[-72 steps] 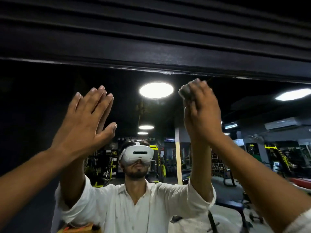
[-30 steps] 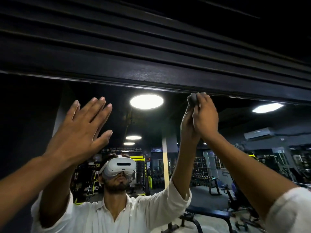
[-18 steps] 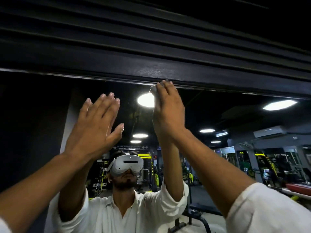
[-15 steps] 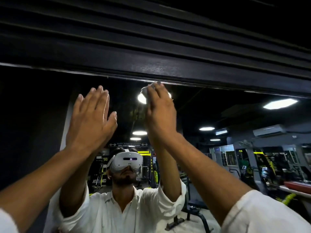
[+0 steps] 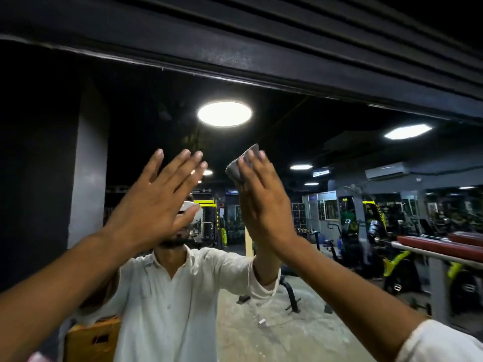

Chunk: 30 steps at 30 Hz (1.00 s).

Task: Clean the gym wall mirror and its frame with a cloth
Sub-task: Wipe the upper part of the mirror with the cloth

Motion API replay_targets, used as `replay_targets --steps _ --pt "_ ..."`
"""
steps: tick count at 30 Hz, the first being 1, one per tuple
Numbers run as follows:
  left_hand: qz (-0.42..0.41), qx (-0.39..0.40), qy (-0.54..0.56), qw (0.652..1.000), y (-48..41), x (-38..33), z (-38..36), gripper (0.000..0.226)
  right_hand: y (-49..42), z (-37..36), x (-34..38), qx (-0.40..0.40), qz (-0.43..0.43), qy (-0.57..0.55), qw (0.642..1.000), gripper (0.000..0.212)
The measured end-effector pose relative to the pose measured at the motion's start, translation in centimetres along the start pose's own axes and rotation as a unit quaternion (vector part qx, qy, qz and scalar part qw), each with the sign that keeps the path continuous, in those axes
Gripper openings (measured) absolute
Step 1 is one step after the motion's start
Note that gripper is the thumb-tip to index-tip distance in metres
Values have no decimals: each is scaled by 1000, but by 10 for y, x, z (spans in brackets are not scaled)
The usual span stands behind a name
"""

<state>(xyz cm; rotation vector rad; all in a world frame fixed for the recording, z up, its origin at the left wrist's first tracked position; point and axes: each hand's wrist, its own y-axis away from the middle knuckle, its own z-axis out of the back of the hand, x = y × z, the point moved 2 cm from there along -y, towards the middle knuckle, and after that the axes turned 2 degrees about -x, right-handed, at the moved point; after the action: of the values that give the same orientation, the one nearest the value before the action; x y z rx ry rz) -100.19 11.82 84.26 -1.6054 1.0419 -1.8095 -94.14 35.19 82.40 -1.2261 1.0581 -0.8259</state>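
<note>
The wall mirror [image 5: 339, 142] fills the view under its dark top frame [image 5: 235, 61], which shows a dusty smear. My right hand [image 5: 261, 202] presses a small grey cloth [image 5: 240, 165] flat against the glass, well below the frame. My left hand [image 5: 156, 202] lies flat on the glass with straight fingers, just left of the right hand. The reflection shows a person in a white shirt with both arms raised.
Dark ribbed panelling [image 5: 313, 27] runs above the frame. A dark pillar [image 5: 88, 165] shows at the left of the mirror. The reflection holds gym machines [image 5: 392, 244], ceiling lights [image 5: 224, 113] and an orange box [image 5: 91, 340] at lower left.
My right hand with the cloth has come down from the mirror's top edge to the glass below. The view has tilted down, and my left hand now sits close beside the right.
</note>
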Motion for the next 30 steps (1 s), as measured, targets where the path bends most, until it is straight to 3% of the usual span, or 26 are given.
replay_targets --steps 3,4,6,8,11,13,16,18,23,25,27,30 --pt "11 2 16 1000 -11 -15 2 81 14 13 -20 82 138 59 985 68" --pt "9 5 18 1000 -16 -19 2 81 6 17 -37 82 133 81 984 70" --pt "2 13 19 1000 -23 -33 -1 80 -17 30 -71 20 -2 65 998 64" --pt "16 24 17 999 -22 -51 -5 79 -30 44 -99 -76 -159 39 984 56" --pt "35 31 4 999 -15 -69 -7 77 -12 40 -92 -122 -225 45 966 57" --pt "39 30 7 999 -15 -69 -7 77 22 28 -60 -90 -192 30 977 58" --pt "42 22 18 999 -15 -68 -8 78 73 24 -32 52 -17 29 998 61" --pt "40 17 25 999 -16 -68 -7 79 68 33 -51 94 68 66 991 69" --pt "50 -5 18 999 -13 -70 -3 76 31 31 -61 -59 -130 -26 989 56" --pt "48 4 19 999 -14 -69 1 75 44 16 -30 -55 -136 -47 988 57" --pt "28 13 22 999 -15 -60 4 75 61 4 -3 9 -30 -34 999 63" --pt "23 13 16 1000 -14 -24 7 77 54 7 -8 96 160 24 982 63"
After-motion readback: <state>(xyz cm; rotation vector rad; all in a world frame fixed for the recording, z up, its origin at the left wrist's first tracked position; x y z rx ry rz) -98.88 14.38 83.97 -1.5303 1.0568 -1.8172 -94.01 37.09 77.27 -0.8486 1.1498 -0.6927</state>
